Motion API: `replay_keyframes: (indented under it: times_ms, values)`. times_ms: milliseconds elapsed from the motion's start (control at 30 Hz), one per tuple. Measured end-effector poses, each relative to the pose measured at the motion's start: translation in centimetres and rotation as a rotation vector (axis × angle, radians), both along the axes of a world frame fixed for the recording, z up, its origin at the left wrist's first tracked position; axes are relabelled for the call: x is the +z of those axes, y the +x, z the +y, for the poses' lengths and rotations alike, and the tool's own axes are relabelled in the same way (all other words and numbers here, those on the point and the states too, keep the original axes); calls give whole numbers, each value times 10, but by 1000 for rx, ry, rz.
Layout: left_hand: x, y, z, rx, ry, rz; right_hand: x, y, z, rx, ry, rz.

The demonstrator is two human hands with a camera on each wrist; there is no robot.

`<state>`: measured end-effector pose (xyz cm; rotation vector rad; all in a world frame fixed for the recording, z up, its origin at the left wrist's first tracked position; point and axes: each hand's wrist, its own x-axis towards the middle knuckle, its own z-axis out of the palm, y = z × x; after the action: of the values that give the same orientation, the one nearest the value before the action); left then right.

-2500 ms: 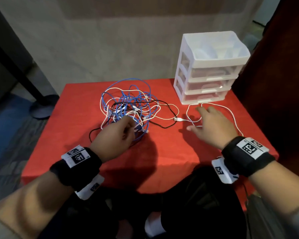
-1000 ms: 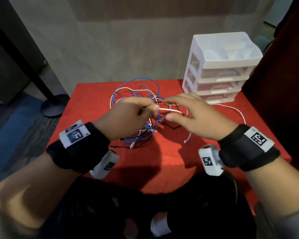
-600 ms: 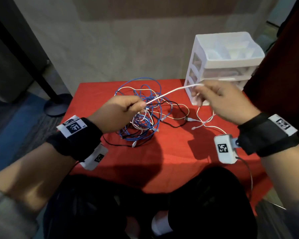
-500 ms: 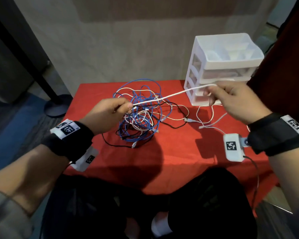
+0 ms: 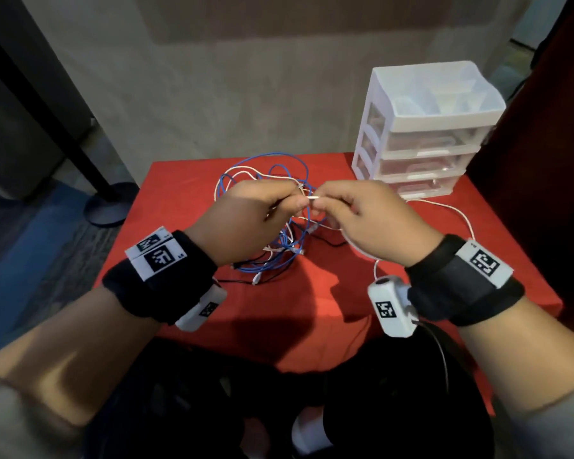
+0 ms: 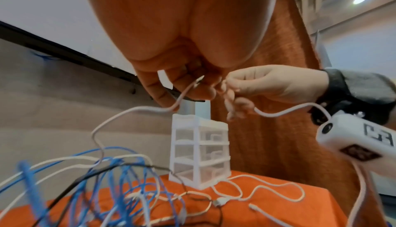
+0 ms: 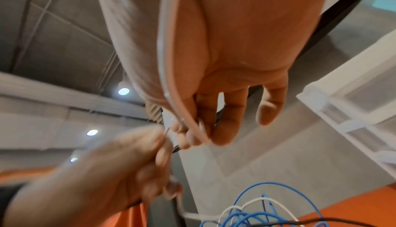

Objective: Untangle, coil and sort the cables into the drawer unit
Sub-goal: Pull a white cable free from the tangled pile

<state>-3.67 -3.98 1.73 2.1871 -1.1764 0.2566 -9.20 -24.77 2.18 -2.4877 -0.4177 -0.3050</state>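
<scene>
We find both hands raised above the red worktop (image 5: 193, 180), meeting over the tangle (image 5: 280, 240). The left hand (image 5: 246, 217) pinches a white cable (image 6: 137, 110) between thumb and curled fingers (image 6: 193, 91); from that pinch the cable drops in a loose curve into the tangle. The right hand (image 5: 368, 220) pinches the same cable just beside the left, fingertips of the two hands almost touching. In the right wrist view the cable runs down the palm and is clamped at the thumb and first fingers (image 7: 193, 139), while the outer two fingers hang straighter and hold nothing. Beyond the right hand the cable trails past the wrist camera (image 5: 390, 304) and down to the worktop.

The tangle lies on the worktop below the hands: blue cable (image 5: 289, 260) in many loops, white strands and a thin black cable (image 5: 242, 281) wound through it. A loose white cable (image 5: 458, 215) curves across the worktop between tangle and drawer unit (image 5: 421, 134), its plugs lying free. We cannot say for certain that this is the held cable's own tail, as the hands hide the join.

The drawer unit stands upright at the far right corner of the worktop, three clear drawers closed, open tray on top.
</scene>
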Motion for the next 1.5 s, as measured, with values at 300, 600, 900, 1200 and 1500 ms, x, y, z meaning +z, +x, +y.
replay_keyframes:
  times_ms: [300, 600, 900, 1200, 1500]
  values:
    - [-41, 43, 57, 282, 89, 196, 27, -3, -67, -331, 357, -135]
    - [1, 16, 11, 270, -295, 204, 1, 2, -24, -160, 555, 83]
    - [32, 4, -19, 45, -87, 46, 27, -1, 12, 92, 644, 130]
    - [5, 7, -35, 102, -121, 153, 31, -1, -25, -145, 716, 47]
    - [-60, 22, -24, 157, -153, 266, 55, 26, -140, -365, 670, 28]
